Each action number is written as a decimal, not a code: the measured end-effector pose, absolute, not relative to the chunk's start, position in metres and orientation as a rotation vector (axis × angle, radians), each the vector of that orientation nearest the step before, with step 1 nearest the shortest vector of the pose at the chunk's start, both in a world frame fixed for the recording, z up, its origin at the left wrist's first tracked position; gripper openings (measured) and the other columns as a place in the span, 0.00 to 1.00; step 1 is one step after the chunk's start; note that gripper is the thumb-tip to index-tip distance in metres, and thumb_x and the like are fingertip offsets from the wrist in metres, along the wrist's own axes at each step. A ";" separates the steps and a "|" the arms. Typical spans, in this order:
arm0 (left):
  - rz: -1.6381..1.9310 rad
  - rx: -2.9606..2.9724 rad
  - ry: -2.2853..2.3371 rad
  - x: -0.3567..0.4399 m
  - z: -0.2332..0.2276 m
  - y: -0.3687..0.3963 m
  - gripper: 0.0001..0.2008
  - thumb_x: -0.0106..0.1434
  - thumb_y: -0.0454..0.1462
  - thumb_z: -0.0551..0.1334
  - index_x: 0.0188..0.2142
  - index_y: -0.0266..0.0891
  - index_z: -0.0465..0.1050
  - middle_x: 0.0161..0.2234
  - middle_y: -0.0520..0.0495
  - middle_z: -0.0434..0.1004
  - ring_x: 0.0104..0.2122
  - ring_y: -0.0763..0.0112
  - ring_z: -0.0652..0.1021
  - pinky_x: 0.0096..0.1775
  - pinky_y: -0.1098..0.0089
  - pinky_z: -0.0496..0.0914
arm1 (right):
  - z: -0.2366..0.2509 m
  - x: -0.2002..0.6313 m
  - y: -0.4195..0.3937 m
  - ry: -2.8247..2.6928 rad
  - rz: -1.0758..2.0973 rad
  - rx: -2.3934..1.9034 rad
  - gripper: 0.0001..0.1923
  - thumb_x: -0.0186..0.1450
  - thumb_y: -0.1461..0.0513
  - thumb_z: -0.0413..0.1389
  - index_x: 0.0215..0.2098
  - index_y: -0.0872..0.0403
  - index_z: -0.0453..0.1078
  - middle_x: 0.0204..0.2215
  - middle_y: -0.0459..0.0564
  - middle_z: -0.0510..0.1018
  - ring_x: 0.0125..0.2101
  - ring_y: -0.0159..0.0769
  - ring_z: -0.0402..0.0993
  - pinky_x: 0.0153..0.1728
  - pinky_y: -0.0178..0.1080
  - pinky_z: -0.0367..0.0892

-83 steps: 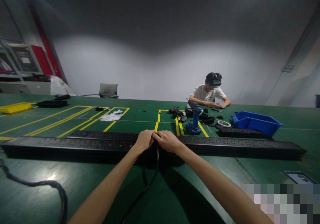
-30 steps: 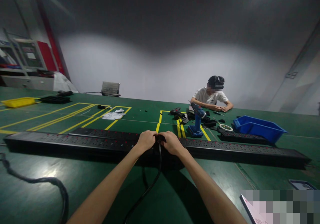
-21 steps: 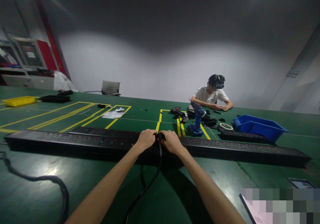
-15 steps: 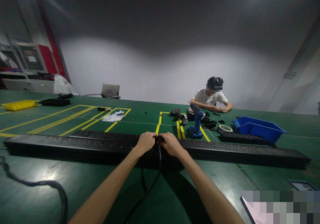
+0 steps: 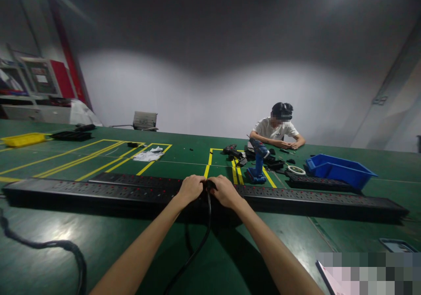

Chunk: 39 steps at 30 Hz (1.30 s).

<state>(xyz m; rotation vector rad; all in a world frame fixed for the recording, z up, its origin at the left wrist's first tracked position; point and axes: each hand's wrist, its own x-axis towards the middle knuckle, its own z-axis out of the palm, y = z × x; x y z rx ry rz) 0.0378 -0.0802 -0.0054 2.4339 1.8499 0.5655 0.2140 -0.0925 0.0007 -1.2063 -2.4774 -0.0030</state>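
A long black power strip (image 5: 98, 192) with red switches lies across the green table (image 5: 108, 247) in front of me. My left hand (image 5: 190, 186) and my right hand (image 5: 224, 190) meet at its middle, fingers curled around a black plug (image 5: 209, 184). The plug's black cable (image 5: 197, 247) hangs down toward me between my forearms. A second black strip (image 5: 138, 179) lies just behind the first one.
A person in a white shirt (image 5: 274, 130) sits at the far side with a blue drill (image 5: 257, 163), tape roll (image 5: 296, 170), another strip (image 5: 317, 182) and a blue bin (image 5: 338, 169). A thick black cable (image 5: 49, 247) curls at the near left. A yellow tray (image 5: 21, 139) sits far left.
Both hands stay pressed together on the plug at the strip's middle. The view has shifted slightly; nothing else has moved.
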 end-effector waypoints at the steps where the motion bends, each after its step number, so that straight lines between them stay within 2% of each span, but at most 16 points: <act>1: 0.558 2.426 1.855 0.038 -0.005 -0.081 0.16 0.62 0.34 0.51 0.39 0.44 0.79 0.41 0.46 0.80 0.43 0.63 0.77 0.46 0.67 0.67 | 0.001 0.214 -0.093 -2.483 -0.006 -1.185 0.15 0.65 0.63 0.53 0.51 0.53 0.68 0.42 0.52 0.75 0.43 0.38 0.65 0.43 0.37 0.55; 12: 0.572 2.413 1.849 0.039 -0.006 -0.079 0.18 0.62 0.33 0.51 0.42 0.45 0.79 0.43 0.46 0.80 0.45 0.64 0.77 0.49 0.67 0.67 | -0.011 0.216 -0.084 -2.442 0.020 -1.156 0.18 0.64 0.62 0.56 0.52 0.52 0.66 0.47 0.53 0.72 0.49 0.40 0.61 0.45 0.39 0.53; 19: 0.597 2.429 1.843 0.039 -0.009 -0.077 0.19 0.62 0.33 0.51 0.44 0.46 0.78 0.43 0.47 0.80 0.45 0.64 0.77 0.50 0.66 0.66 | -0.010 0.215 -0.083 -2.441 0.026 -1.176 0.13 0.67 0.62 0.53 0.49 0.53 0.67 0.45 0.52 0.74 0.45 0.39 0.64 0.42 0.38 0.53; 26: 0.560 2.420 1.852 0.039 -0.007 -0.078 0.17 0.62 0.34 0.52 0.41 0.45 0.79 0.42 0.46 0.80 0.44 0.63 0.77 0.47 0.67 0.67 | -0.005 0.215 -0.085 -2.470 0.043 -1.136 0.16 0.64 0.64 0.56 0.50 0.52 0.68 0.43 0.51 0.75 0.44 0.38 0.64 0.43 0.37 0.53; 33: 0.576 2.434 1.845 0.038 -0.009 -0.077 0.17 0.63 0.34 0.51 0.42 0.45 0.78 0.42 0.46 0.80 0.44 0.63 0.77 0.47 0.67 0.67 | -0.004 0.214 -0.086 -2.461 0.011 -1.214 0.13 0.66 0.63 0.52 0.49 0.54 0.69 0.41 0.53 0.75 0.42 0.39 0.66 0.40 0.37 0.54; 39: 0.600 2.482 1.816 0.037 -0.010 -0.078 0.17 0.63 0.35 0.51 0.40 0.45 0.79 0.41 0.46 0.80 0.43 0.63 0.77 0.46 0.66 0.67 | -0.002 0.215 -0.087 -2.464 0.050 -1.160 0.17 0.64 0.64 0.55 0.51 0.52 0.69 0.42 0.51 0.76 0.43 0.38 0.67 0.44 0.37 0.54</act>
